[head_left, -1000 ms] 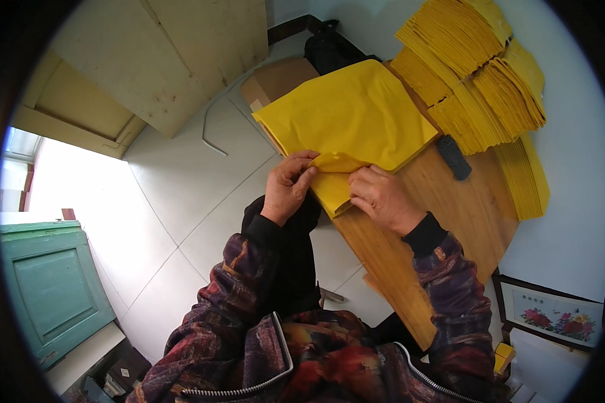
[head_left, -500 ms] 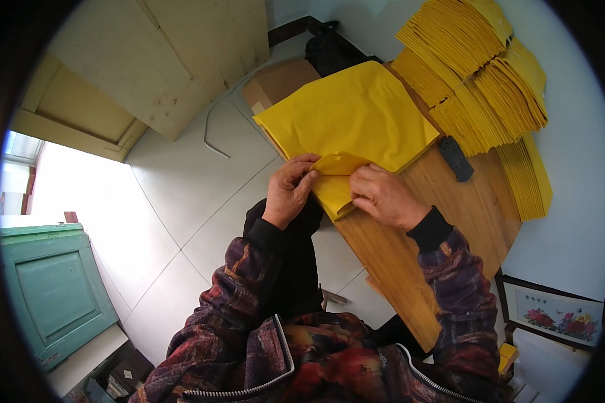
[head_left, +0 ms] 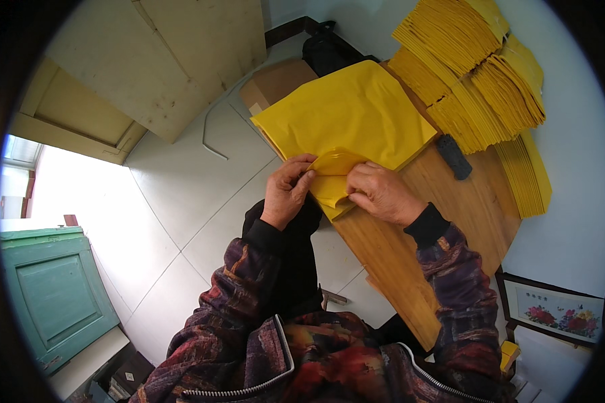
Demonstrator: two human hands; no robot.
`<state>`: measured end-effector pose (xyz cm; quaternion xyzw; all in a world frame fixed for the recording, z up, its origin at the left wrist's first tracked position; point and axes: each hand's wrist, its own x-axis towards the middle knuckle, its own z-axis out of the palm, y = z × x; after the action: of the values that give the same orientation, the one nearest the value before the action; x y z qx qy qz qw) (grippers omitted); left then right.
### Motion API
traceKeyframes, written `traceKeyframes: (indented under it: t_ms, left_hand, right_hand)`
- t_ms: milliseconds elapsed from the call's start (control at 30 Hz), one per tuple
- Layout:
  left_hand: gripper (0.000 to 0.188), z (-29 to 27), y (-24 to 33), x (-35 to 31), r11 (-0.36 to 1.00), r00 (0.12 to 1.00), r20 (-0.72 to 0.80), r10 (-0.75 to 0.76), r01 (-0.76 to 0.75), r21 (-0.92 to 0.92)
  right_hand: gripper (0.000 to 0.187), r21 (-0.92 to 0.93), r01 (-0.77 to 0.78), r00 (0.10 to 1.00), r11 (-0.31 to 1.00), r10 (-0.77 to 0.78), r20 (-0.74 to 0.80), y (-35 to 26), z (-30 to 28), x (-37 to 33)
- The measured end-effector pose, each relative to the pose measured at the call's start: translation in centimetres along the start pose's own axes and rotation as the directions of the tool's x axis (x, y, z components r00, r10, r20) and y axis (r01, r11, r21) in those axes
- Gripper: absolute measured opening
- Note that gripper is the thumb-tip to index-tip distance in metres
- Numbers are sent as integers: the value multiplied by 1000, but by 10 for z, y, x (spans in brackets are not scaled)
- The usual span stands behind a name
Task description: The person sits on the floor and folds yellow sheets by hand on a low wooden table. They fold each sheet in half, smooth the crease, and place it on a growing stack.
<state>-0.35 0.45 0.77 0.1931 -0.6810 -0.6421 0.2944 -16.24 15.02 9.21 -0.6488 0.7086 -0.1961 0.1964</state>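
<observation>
Pinching: with our left hand (head_left: 289,192) we grip the left edge of a raised yellow flap (head_left: 340,161), thumb and fingers closed on it.
Right hand: with our right hand (head_left: 383,195) we hold the flap's right side, fingers curled and pressed together on the yellow material.
Yellow sheet: we have the yellow sheet (head_left: 349,107) lying on the wooden tabletop (head_left: 450,228), its near end lifted between our hands.
Round about: we see a dark grey block (head_left: 454,157) near the sheet's right corner, and yellow stacks (head_left: 464,87) beyond it.
</observation>
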Motion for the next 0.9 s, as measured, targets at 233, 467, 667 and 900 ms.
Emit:
traceKeyframes:
  t_ms: [233, 467, 667, 900]
  left_hand:
    - [12, 1, 0, 0, 1000, 1000, -11, 11, -11, 18]
    - [13, -2, -1, 0, 999, 999, 6, 38, -38, 30]
    - [14, -2, -1, 0, 998, 998, 8, -58, 58, -13]
    - [18, -4, 3, -4, 984, 992, 45, -118, 123, -129]
  right_hand:
    - [7, 19, 35, 998, 999, -34, -49, -2, 3, -2]
    - [9, 156, -30, 1000, 987, 29, 7, 1, -2, 3]
    - [16, 258, -153, 980, 954, 112, 167, 4, -19, 15]
    - [12, 200, -188, 978, 961, 202, -50, -6, -20, 24]
